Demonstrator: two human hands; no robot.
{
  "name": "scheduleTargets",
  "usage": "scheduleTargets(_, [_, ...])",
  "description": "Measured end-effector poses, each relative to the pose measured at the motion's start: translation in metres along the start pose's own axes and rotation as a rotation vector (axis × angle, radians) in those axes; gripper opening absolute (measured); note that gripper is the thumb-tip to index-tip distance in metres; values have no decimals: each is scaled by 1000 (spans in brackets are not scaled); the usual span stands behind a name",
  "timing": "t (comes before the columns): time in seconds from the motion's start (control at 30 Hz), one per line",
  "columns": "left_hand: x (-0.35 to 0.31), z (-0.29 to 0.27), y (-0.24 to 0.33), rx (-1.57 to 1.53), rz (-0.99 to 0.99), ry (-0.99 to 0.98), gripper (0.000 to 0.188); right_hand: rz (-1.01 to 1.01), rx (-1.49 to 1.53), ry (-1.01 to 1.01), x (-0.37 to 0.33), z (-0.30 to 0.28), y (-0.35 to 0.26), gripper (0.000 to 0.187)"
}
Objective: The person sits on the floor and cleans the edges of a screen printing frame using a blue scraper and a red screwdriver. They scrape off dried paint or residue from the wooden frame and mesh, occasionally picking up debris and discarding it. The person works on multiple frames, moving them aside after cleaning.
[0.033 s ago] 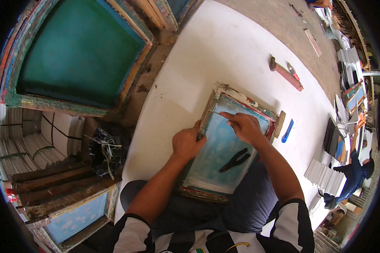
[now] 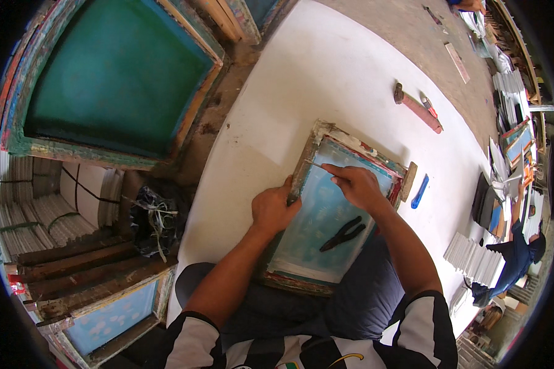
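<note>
A screen-printing frame [image 2: 301, 174] with worn, paint-stained wooden rails and pale blue mesh [image 2: 314, 212] lies tilted across my lap and the white surface. My left hand [image 2: 274, 208] is closed around the frame's left rail, its thumb and fingers on either side of the wood. In my right hand [image 2: 358, 186] is a thin metal-shafted tool [image 2: 314, 164], pinched over the mesh. The shaft's tip points left to the upper part of that same rail; my fingers hide its handle. Black-handled pliers [image 2: 343, 234] rest on the mesh below my right hand.
A white board [image 2: 277, 92] spreads ahead, bearing a hammer [image 2: 418, 109], a red cutter [image 2: 429, 106] and a blue cutter [image 2: 420, 192]. Larger frames [image 2: 194, 111] stand at left, above bundled sheets [image 2: 89, 190]. A person [image 2: 517, 258] works at far right near stacked sheets [image 2: 473, 259].
The person at far right has shifted slightly, with the arm lower. My hands, the tool and the frame look the same.
</note>
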State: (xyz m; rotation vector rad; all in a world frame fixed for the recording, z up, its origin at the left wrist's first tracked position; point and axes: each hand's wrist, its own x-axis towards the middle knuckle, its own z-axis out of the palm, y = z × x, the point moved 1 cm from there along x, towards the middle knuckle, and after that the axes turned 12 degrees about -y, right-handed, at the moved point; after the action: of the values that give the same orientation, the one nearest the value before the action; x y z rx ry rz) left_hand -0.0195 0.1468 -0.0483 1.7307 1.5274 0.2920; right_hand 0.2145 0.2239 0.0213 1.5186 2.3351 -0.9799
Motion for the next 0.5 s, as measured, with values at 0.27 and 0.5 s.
scheduleTargets(0.27, [-1,-3,4,8,-8,5,62,-58,295,-136,1,-8,-6,36])
scheduleTargets(0.5, [-2,-2,2,-19,3,31,61,133,94,34,-13,-15,-24,34])
